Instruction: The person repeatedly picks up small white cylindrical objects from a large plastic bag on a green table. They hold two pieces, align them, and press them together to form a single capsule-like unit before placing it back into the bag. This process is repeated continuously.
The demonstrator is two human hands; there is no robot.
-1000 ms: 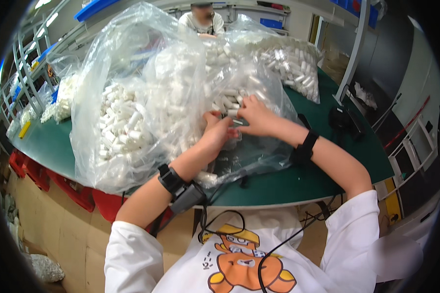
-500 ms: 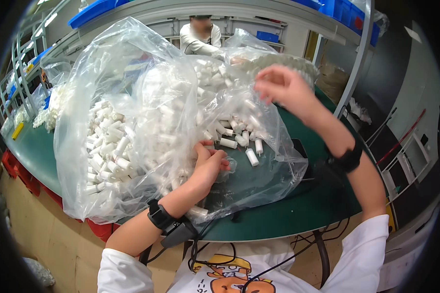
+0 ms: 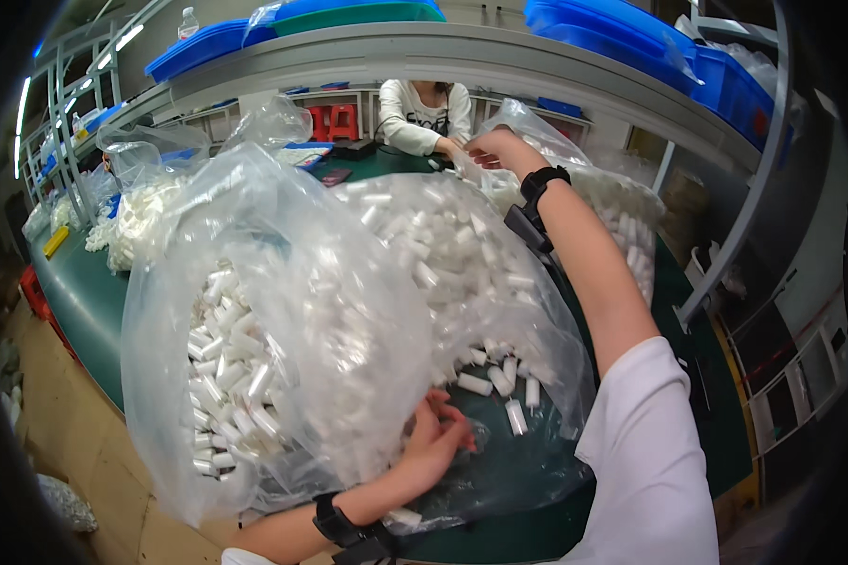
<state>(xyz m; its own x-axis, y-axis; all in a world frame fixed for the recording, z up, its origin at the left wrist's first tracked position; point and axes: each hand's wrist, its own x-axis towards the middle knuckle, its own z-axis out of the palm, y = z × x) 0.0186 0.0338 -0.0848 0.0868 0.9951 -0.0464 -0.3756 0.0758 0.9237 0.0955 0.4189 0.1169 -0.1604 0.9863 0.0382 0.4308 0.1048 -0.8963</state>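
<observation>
**Left hand (image 3: 435, 441) beside front bag (image 3: 155, 395), right hand (image 3: 497, 151) stretched beyond it**

White cylinders (image 3: 236, 377) packed in front bag, big and clear, on green table (image 3: 75, 301). More in second clear bag (image 3: 570, 367), just right of front bag. Several spread out low, right of front bag.

Left: at front bag's lower right edge, fingers half-curled by clear film; can't tell if gripping any. Right: well beyond front bag and to its right, fingers bent, partly open; can't tell what, if anything, it holds. Black wristband (image 3: 542, 181) on each arm.

Co-worker (image 3: 405, 127) in white sleeves beyond front bag, one hand (image 3: 450, 151) near the right hand. Third bag (image 3: 650, 202) of cylinders farther right of front bag. Blue bin (image 3: 740, 89) up high, beyond front bag, right.
</observation>
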